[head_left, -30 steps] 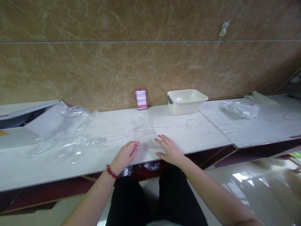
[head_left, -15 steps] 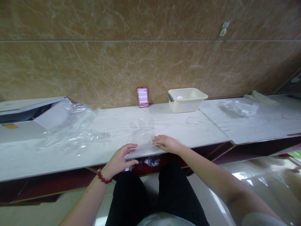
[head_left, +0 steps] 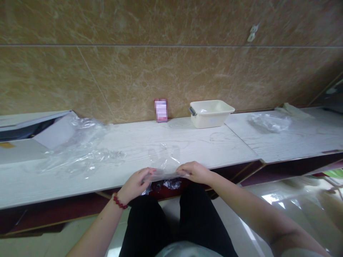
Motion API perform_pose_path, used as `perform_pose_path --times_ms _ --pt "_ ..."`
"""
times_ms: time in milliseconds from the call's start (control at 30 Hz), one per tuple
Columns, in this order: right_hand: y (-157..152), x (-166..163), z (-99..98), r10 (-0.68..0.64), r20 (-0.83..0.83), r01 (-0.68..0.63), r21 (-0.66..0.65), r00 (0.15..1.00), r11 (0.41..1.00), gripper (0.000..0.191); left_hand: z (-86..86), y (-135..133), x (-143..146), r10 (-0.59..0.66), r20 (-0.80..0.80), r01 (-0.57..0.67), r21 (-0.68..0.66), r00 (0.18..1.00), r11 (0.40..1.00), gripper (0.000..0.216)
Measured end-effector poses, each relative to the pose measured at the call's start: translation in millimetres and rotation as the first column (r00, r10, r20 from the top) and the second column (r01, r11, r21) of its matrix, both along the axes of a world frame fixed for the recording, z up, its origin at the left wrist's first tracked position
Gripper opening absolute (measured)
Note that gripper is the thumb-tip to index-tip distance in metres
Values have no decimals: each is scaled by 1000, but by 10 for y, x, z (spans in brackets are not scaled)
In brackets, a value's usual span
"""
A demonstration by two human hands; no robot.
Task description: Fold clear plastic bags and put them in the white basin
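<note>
Where the long white counter meets the brown wall, a heap of crumpled plastic lies at nine o'clock and a cream tub stands at one o'clock. At the counter's near edge, six o'clock, lies a clear plastic bag. The left hand pinches its left corner, fingers closed on it; the right hand grips the right corner likewise. A small box leans at twelve.

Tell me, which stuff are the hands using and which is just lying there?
In use: left hand and right hand, both pinching the clear plastic sheet at the table edge.
Lying about: cream tub, small box, crumpled plastic heap, second plastic wad.
</note>
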State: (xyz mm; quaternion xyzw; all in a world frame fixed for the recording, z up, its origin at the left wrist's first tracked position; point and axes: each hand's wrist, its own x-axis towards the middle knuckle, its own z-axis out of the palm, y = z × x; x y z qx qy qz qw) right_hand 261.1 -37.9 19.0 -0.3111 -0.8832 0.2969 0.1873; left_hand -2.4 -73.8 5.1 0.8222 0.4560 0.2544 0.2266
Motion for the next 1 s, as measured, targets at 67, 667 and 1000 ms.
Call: perform_pose_path --times_ms 67,667,1000 --pt "69 -39 -13 -117 -66 116 -10 991 993 22 27 50 53 78 27 -76 -61 997 995 19" --pt "1076 -433 -110 -656 138 656 51 742 753 22 -25 881 214 564 46 -546 -201 824 813 29" --pt "1163 -436 -227 -669 79 669 35 739 743 19 -57 988 299 504 155 -446 -299 850 844 27"
